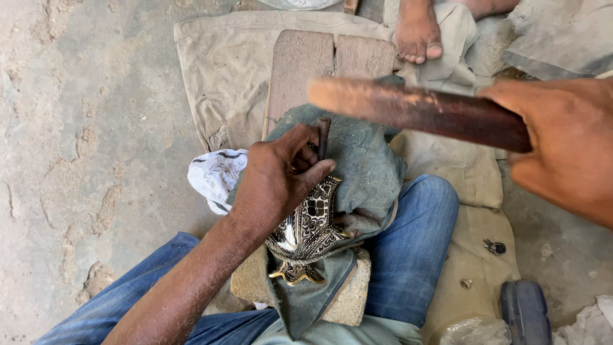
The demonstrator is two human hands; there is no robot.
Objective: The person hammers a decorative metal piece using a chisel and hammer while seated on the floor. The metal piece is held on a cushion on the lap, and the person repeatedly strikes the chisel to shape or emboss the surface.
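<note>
Left hand (pixel 274 182): closed in a firm grip around a thin dark metal punch (pixel 324 135), fingers wrapped at its lower part, tip hidden behind thumb and pressed toward the work. Right hand (pixel 565 144): clenched on a wooden striking stick (pixel 418 110), reddish-brown and worn pale at the far end, raised level above the punch and well apart from it. Engraved metal piece (pixel 310 230): ornate, black and silver with a brass-coloured edge, laid on a grey-green cloth (pixel 364 166), directly under the left hand and between the knees in blue jeans (pixel 415 249). Stone block (pixel 348 300): beneath cloth and piece, serving as support. Wooden boards (pixel 332 61): flat on a beige sheet (pixel 217 70) spread over the concrete floor (pixel 76 128). White patterned rag (pixel 214 176): crumpled just beside the left wrist. Another person's bare foot (pixel 418 32): at the top edge, near the boards. Small metal bits (pixel 495 247) and a dark blue sandal (pixel 525 313): lower right. Risks judged: stick landing off the punch head and catching thumb or knuckles, owing to fingers held close below it; punch skidding and scoring the pattern, owing to a curved surface on soft cloth; piece shifting on the block under a blow.
</note>
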